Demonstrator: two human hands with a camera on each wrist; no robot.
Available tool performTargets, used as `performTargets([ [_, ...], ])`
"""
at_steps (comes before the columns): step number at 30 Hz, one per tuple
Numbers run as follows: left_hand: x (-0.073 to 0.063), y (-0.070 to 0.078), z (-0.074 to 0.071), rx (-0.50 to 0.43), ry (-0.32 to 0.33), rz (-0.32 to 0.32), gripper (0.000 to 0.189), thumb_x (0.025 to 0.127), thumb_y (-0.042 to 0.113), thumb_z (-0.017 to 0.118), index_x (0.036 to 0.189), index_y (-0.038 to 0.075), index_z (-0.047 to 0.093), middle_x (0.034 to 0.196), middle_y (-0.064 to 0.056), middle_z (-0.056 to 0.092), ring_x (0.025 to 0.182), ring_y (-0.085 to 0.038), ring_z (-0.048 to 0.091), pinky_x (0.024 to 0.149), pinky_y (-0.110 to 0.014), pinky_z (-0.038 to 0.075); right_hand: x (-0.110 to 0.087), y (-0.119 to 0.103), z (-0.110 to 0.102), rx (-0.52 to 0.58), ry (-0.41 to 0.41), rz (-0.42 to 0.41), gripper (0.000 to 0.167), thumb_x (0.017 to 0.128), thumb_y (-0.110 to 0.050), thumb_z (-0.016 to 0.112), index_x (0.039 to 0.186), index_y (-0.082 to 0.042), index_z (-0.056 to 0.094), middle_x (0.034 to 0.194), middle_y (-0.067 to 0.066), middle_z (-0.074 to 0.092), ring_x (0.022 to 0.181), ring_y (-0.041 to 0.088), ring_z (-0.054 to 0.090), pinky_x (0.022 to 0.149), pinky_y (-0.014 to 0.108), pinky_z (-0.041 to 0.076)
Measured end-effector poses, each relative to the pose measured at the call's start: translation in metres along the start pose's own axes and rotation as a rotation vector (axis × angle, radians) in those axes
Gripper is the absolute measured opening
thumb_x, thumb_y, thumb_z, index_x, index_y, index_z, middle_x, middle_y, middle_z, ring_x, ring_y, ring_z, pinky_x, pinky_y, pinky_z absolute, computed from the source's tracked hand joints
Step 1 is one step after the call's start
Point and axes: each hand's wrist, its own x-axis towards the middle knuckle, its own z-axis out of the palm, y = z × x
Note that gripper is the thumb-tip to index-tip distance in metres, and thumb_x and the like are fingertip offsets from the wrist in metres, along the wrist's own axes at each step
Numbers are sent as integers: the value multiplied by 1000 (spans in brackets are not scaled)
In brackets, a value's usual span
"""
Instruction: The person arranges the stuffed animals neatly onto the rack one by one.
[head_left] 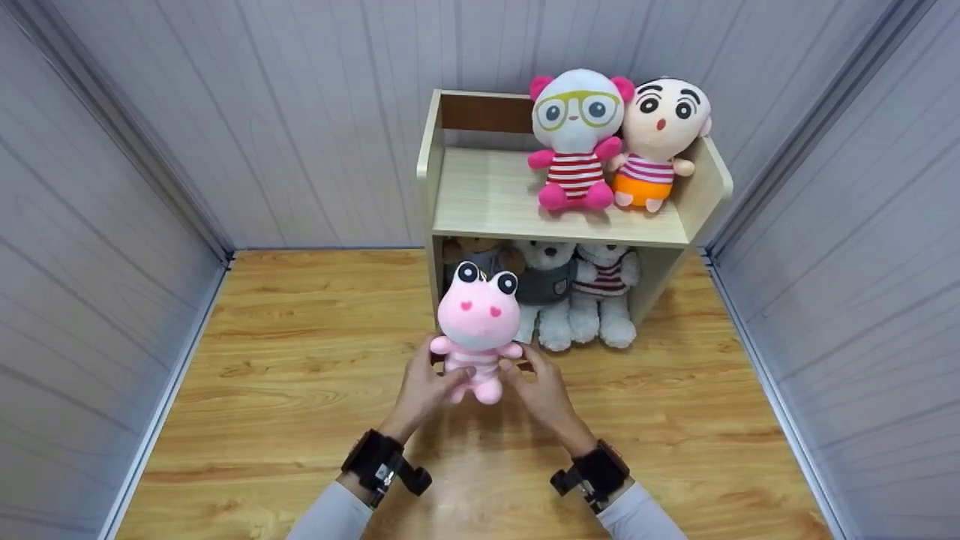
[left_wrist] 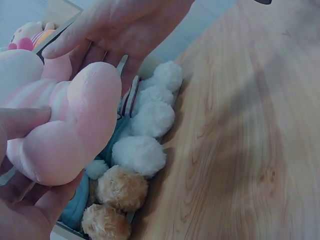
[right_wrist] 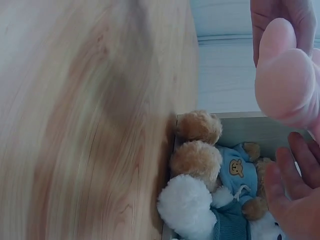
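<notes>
A pink plush toy (head_left: pixel 480 319) with bulging black-and-white eyes, heart-shaped nostrils and a striped belly is held up in front of a small shelf. My left hand (head_left: pixel 420 388) grips its lower body, thumb across the belly and fingers behind, as the left wrist view shows. On the other side is my right hand (head_left: pixel 547 391), its thumb near the toy's side. In the right wrist view the fingers of the right hand (right_wrist: pixel 295 192) are spread and relaxed beside the toy; whether they touch it, I cannot tell.
On the top board of the wooden shelf (head_left: pixel 480 191) sit a panda plush with glasses (head_left: pixel 576 139) and a boy doll in orange shorts (head_left: pixel 656 142). Several teddy bears fill the lower compartment, including a white bear in a striped top (head_left: pixel 604 296). Grey panels (head_left: pixel 300 112) surround the wood-grain floor (head_left: pixel 315 375).
</notes>
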Motion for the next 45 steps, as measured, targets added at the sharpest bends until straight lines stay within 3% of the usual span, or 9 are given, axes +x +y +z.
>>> performTargets([
  [6, 0, 2, 4, -19, 17, -18, 59, 82, 11, 84, 134, 3, 55, 124, -13, 65, 116, -29, 59, 102, -47, 48, 5, -2, 3, 18, 31, 19, 39, 94, -16, 77, 128, 0, 67, 115, 16, 71, 99, 33, 68, 88, 43, 57],
  [12, 1, 6, 7, -104, 9, -48, 66, 83, 15, 86, 141, 8, 56, 135, -9, 62, 127, -28, 56, 110, -50, 43, 8, -6, 3, 12, 34, 49, 38, 89, -22, 83, 118, 1, 71, 102, 10, 73, 87, 27, 68, 80, 35, 58],
  [18, 2, 2, 12, -161, 27, -21, 63, 84, 15, 86, 139, 5, 56, 133, -13, 62, 124, -31, 58, 107, -51, 47, 12, -10, 1, 31, 75, 52, 29, 89, -20, 83, 107, 0, 74, 92, 8, 73, 82, 22, 68, 76, 29, 57],
  [21, 1, 0, 15, -229, 12, 12, 61, 89, 13, 81, 141, 1, 52, 136, -18, 59, 127, -34, 55, 106, -50, 48, 14, -12, 0, 45, 115, 44, 26, 90, -18, 82, 107, 0, 75, 94, 10, 75, 84, 22, 69, 77, 28, 57],
  [27, -3, 1, 11, -432, -28, 81, 54, 102, 12, 57, 150, -5, 39, 148, -24, 47, 139, -43, 44, 113, -47, 42, 23, -21, -3, 88, 204, 59, 21, 90, -13, 82, 105, -1, 77, 95, 11, 76, 86, 25, 70, 76, 27, 56],
  [32, -4, -7, 2, -487, 17, 128, 46, 105, 10, 45, 145, -11, 42, 144, -31, 48, 134, -48, 46, 108, -55, 46, 38, -37, -14, 82, 252, 39, 19, 90, -17, 82, 100, -1, 77, 88, 11, 75, 82, 23, 68, 71, 28, 53],
  [40, -5, -25, -18, -427, 139, 72, 40, 105, 10, 46, 139, -13, 47, 136, -30, 56, 129, -40, 53, 107, -56, 46, 68, -67, -29, 127, 264, -10, 23, 91, -10, 80, 110, 1, 76, 99, 16, 77, 90, 30, 71, 77, 32, 54],
  [45, -7, -32, -28, -426, 185, 60, 40, 107, 10, 46, 141, -10, 45, 135, -30, 55, 129, -36, 54, 108, -54, 46, 88, -81, -38, 132, 272, -58, 23, 93, -16, 79, 109, 0, 76, 97, 13, 77, 86, 23, 71, 72, 25, 55],
])
